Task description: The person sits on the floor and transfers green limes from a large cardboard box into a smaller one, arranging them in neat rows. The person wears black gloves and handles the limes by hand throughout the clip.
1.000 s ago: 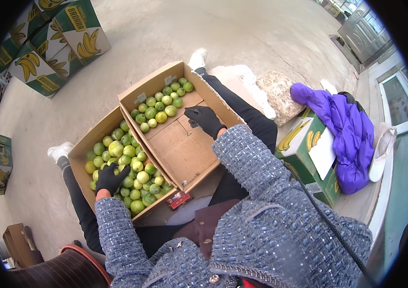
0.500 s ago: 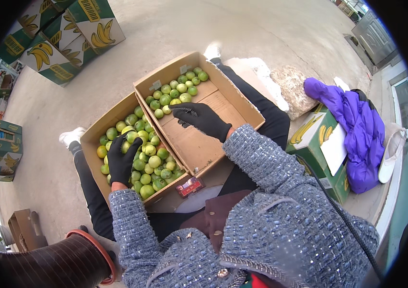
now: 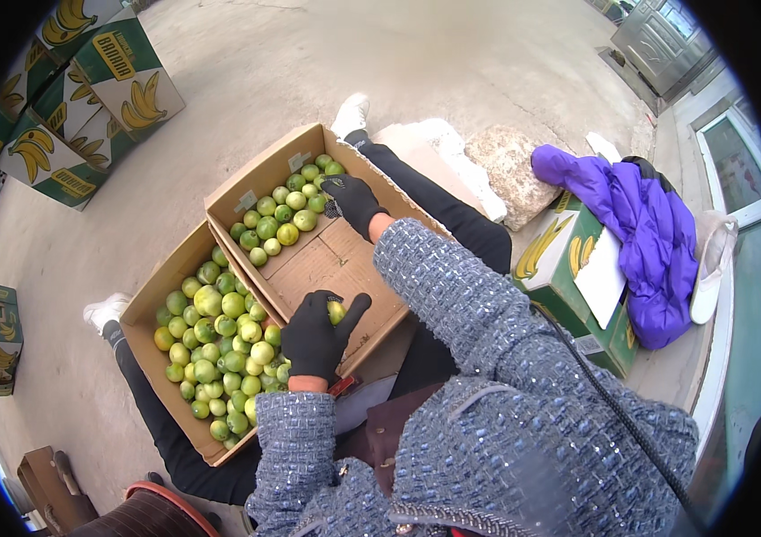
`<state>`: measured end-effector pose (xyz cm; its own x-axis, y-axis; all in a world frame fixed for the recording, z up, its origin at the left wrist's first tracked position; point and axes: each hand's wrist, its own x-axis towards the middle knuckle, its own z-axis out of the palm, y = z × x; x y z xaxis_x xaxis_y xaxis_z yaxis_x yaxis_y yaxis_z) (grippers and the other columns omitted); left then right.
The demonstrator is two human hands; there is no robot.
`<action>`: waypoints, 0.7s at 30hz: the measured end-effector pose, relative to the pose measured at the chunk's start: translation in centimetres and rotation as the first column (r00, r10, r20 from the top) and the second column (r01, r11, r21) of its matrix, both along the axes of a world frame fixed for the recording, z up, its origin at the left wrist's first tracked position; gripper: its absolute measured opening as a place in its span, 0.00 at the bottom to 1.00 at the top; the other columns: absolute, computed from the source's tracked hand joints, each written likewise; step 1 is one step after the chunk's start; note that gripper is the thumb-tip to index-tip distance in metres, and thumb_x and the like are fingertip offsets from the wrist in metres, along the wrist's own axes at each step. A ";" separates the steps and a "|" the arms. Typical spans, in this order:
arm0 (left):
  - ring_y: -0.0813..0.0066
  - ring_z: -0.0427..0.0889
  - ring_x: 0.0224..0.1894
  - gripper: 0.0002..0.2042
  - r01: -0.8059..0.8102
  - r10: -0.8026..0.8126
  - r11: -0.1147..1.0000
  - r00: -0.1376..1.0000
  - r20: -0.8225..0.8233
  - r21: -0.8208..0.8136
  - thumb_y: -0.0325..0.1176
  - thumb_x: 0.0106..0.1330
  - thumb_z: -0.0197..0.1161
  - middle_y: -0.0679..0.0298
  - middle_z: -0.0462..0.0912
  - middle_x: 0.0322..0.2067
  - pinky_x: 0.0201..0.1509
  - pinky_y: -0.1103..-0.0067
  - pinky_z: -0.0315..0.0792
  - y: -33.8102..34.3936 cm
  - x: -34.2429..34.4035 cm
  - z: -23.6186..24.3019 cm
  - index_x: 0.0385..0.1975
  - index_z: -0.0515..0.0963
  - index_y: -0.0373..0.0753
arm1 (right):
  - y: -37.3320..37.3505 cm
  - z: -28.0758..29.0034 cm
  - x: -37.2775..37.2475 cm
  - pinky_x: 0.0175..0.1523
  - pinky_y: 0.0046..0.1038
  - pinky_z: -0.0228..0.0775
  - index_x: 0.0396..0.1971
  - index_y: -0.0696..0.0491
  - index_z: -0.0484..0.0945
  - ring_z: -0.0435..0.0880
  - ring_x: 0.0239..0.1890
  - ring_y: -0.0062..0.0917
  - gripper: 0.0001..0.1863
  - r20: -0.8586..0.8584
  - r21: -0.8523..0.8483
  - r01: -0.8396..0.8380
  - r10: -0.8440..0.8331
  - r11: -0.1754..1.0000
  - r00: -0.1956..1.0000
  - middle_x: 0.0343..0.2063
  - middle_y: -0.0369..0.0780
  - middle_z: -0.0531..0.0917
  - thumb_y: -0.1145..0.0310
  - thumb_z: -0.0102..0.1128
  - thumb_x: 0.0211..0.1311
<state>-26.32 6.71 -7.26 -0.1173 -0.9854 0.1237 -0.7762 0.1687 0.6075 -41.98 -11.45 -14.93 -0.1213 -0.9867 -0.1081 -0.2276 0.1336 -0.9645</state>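
Observation:
Both my hands wear black gloves. My left hand (image 3: 316, 338) is closed round a yellow-green lime (image 3: 336, 312), over the near edge of the right cardboard box (image 3: 322, 259). My right hand (image 3: 351, 202) reaches into that box beside the rows of limes (image 3: 287, 213) along its far left side. Its fingers are curled down at the limes, and whatever they grip is hidden. The left cardboard box (image 3: 144, 291) is filled with loose green and yellowish limes (image 3: 222, 336).
My outstretched legs flank the two boxes. Banana cartons (image 3: 130, 80) are stacked far left. At right, a purple jacket (image 3: 617, 233) lies on another banana carton (image 3: 548, 246), near a rough stone (image 3: 507, 174). A brown bin with an orange rim (image 3: 161, 501) stands near left.
My left hand has moved right from the lime-filled box to the other box, carrying a lime. My right hand has shifted along the limes toward the far end. The whole view has shifted.

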 end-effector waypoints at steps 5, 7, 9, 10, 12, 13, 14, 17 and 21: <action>0.64 0.81 0.21 0.25 0.036 -0.035 0.999 0.998 0.058 -0.006 0.63 0.55 0.62 0.63 0.80 0.23 0.22 0.71 0.71 -0.3 -0.6 -0.9 0.26 0.76 0.43 | -3.4 -5.0 -0.7 0.49 0.35 0.71 0.44 0.59 0.78 0.82 0.41 0.41 0.18 -0.460 -0.073 0.107 -0.129 0.992 0.878 0.41 0.50 0.82 0.61 0.57 0.60; 0.66 0.80 0.20 0.25 0.029 -0.030 0.999 0.996 0.087 0.017 0.62 0.56 0.62 0.64 0.80 0.22 0.21 0.72 0.71 -0.4 -0.2 -0.8 0.25 0.76 0.43 | -2.8 -4.9 0.9 0.49 0.37 0.71 0.42 0.58 0.79 0.81 0.43 0.42 0.19 -0.428 -0.049 0.158 -0.164 0.986 0.889 0.40 0.50 0.83 0.61 0.63 0.54; 0.66 0.80 0.20 0.24 0.021 -0.022 1.000 0.995 0.097 0.019 0.62 0.56 0.62 0.65 0.79 0.21 0.21 0.72 0.71 -0.4 0.2 -0.7 0.25 0.76 0.43 | -2.7 -3.7 1.3 0.48 0.37 0.72 0.41 0.58 0.80 0.82 0.43 0.42 0.20 -0.414 0.015 0.157 -0.137 0.987 0.900 0.39 0.50 0.83 0.61 0.66 0.52; 0.65 0.80 0.20 0.24 0.019 -0.023 0.999 0.994 0.106 0.032 0.61 0.56 0.63 0.64 0.80 0.22 0.22 0.72 0.71 -0.4 0.2 -0.6 0.25 0.76 0.43 | -2.5 -3.3 1.6 0.47 0.36 0.72 0.40 0.58 0.80 0.82 0.41 0.41 0.20 -0.395 0.007 0.189 -0.171 0.982 0.903 0.37 0.49 0.84 0.62 0.68 0.50; 0.65 0.80 0.21 0.22 0.020 -0.027 0.998 0.992 0.122 0.057 0.58 0.55 0.66 0.63 0.80 0.22 0.22 0.72 0.71 -0.4 0.2 -0.3 0.25 0.76 0.42 | -2.2 -2.9 2.0 0.45 0.35 0.73 0.39 0.58 0.81 0.83 0.39 0.39 0.20 -0.357 -0.010 0.256 -0.243 0.967 0.902 0.35 0.48 0.85 0.63 0.71 0.47; 0.65 0.80 0.21 0.22 0.020 -0.027 0.998 0.992 0.125 0.052 0.58 0.55 0.65 0.63 0.80 0.22 0.22 0.72 0.71 -0.4 0.2 -0.3 0.26 0.76 0.42 | -2.3 -3.1 1.8 0.44 0.34 0.74 0.38 0.58 0.82 0.83 0.37 0.37 0.19 -0.323 -0.014 0.266 -0.256 0.964 0.911 0.34 0.48 0.85 0.63 0.71 0.47; 0.65 0.80 0.21 0.22 0.019 -0.025 0.999 0.991 0.129 0.048 0.59 0.56 0.65 0.63 0.80 0.22 0.22 0.72 0.71 -0.4 0.2 -0.3 0.26 0.77 0.42 | -2.4 -3.7 1.7 0.43 0.32 0.74 0.37 0.59 0.82 0.84 0.35 0.35 0.19 -0.288 -0.017 0.275 -0.268 0.961 0.919 0.33 0.47 0.85 0.63 0.72 0.46; 0.65 0.80 0.21 0.22 0.058 -0.060 0.998 0.992 0.107 0.026 0.59 0.56 0.65 0.64 0.81 0.22 0.22 0.72 0.71 -0.6 -0.8 -0.5 0.26 0.77 0.43 | -3.3 -7.8 -1.3 0.39 0.29 0.75 0.34 0.59 0.83 0.84 0.32 0.30 0.18 -0.107 0.074 0.305 -0.297 0.949 0.949 0.30 0.45 0.85 0.64 0.74 0.44; 0.65 0.81 0.21 0.22 0.045 -0.048 0.999 0.988 0.148 0.022 0.59 0.56 0.64 0.64 0.81 0.23 0.23 0.73 0.71 -0.5 -0.1 -0.5 0.26 0.78 0.43 | -3.3 -7.4 0.3 0.36 0.28 0.75 0.32 0.60 0.83 0.84 0.28 0.27 0.18 -0.110 0.096 0.271 -0.260 0.958 0.959 0.28 0.44 0.86 0.64 0.75 0.43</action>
<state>-26.39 6.20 -7.75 -0.1784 -0.9805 0.0828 -0.8497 0.1960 0.4895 -41.73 -14.70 -22.37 -0.3922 -0.9004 -0.1884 -0.2593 0.3047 -0.9164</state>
